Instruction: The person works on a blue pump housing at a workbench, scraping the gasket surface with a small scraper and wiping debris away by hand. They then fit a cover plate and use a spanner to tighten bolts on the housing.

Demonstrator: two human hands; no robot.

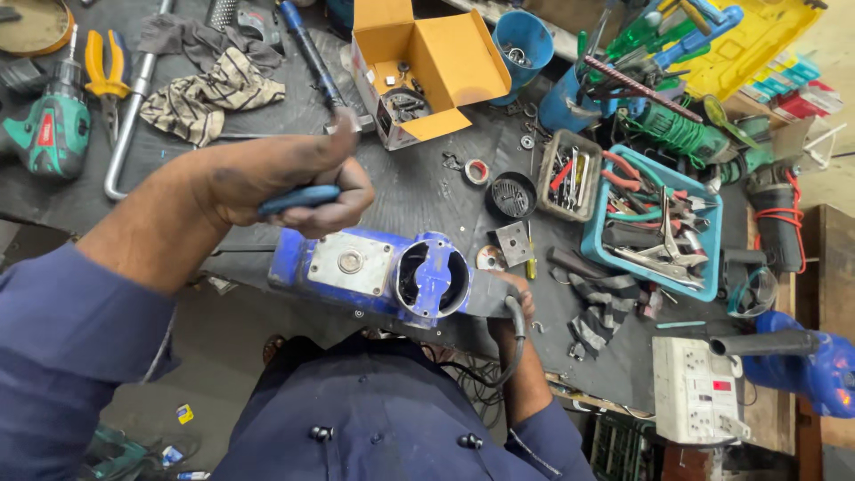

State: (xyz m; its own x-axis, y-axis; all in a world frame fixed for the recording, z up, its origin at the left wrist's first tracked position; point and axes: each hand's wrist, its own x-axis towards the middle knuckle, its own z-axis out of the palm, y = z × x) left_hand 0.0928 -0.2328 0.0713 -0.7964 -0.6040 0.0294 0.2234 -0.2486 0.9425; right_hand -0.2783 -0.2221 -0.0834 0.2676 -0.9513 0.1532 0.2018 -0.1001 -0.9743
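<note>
Blue-painted metal power tool (383,272) lying across the near edge of the dark bench (427,191), round opening toward the camera, flat grey plate with one bolt on its top. Left hand (285,183) above it, fingers curled tight round a blue-handled tool (298,199); working end hidden behind the fist, kind impossible to tell. Right hand (517,298) mostly hidden behind the tool's rear end, where a black cable (515,343) loops down; fingers wrapped round the grey grip as far as visible. One open orange cardboard box (427,67) beyond, small metal parts inside. One teal plastic tray (655,218) crowded with pliers, too tangled to count. Two striped rags: one (209,93) far left, crumpled; one (606,307) near the tray. One green cordless drill (53,120), cut off at the left edge. One pair of yellow-handled pliers (107,76). One white socket block (695,387) at the right.
</note>
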